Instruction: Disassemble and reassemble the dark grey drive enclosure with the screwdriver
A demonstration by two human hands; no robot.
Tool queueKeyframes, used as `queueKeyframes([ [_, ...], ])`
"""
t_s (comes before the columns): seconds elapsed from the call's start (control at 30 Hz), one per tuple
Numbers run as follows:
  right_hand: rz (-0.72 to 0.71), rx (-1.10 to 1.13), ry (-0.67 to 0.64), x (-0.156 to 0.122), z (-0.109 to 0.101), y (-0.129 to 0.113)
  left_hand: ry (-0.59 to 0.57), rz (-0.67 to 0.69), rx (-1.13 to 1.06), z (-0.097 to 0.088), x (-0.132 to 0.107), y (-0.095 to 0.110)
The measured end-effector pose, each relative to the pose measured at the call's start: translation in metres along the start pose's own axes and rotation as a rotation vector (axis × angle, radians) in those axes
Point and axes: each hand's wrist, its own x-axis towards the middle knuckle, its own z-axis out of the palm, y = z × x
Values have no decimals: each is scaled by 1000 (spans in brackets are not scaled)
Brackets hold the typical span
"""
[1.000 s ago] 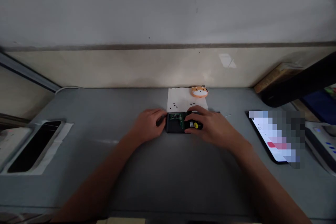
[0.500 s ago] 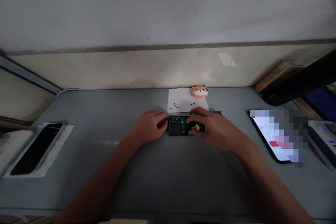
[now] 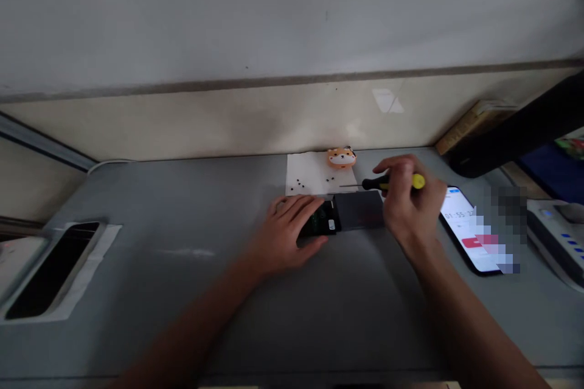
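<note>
My left hand (image 3: 292, 231) is closed over the left part of an open dark case with a green circuit board (image 3: 323, 216) in it, thumb at the near edge and fingers at the far side. A small white label shows on the board side. To its right lies a flat dark panel (image 3: 359, 209), against the case; whether they are joined I cannot tell. My right hand (image 3: 406, 200) grips a screwdriver (image 3: 376, 183) with a black and yellow handle. Its thin shaft points left, above the panel's far edge. Small dark screws (image 3: 298, 184) lie on a white paper (image 3: 310, 165) behind.
An orange animal-faced case (image 3: 341, 158) sits on the paper's far right. A lit phone (image 3: 469, 237) lies right, near a white power strip (image 3: 554, 237). A dark phone (image 3: 55, 267) lies left. A black cylinder (image 3: 515, 127) and a book (image 3: 474, 124) stand back right.
My right hand has lifted off the case and moved right, bringing the screwdriver level with its tip leftward. My left hand has shifted right, from the case's left end onto the circuit board part.
</note>
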Motion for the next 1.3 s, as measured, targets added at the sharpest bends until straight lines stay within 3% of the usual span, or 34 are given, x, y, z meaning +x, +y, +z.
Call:
queueKeyframes([
  [0.17, 118, -84, -114, 2, 7, 7, -56, -26, -57, 3, -1, -2],
  [0.43, 83, -25, -153, 2, 14, 15, -93, -25, -74, -1, 0, -3],
  [0.83, 183, 62, -135, 1, 15, 19, -85, -14, -79, -7, -1, -2],
  [0.97, 216, 125, -66, 1, 15, 14, -81, -19, -76, -5, -1, -3],
  [1.13, 450, 338, 43, 0, 22, 5, -88, -33, -67, -3, -1, -5],
  [1.3, 677, 463, 58, -2, 30, 9, -115, -44, -85, -4, 0, -6],
])
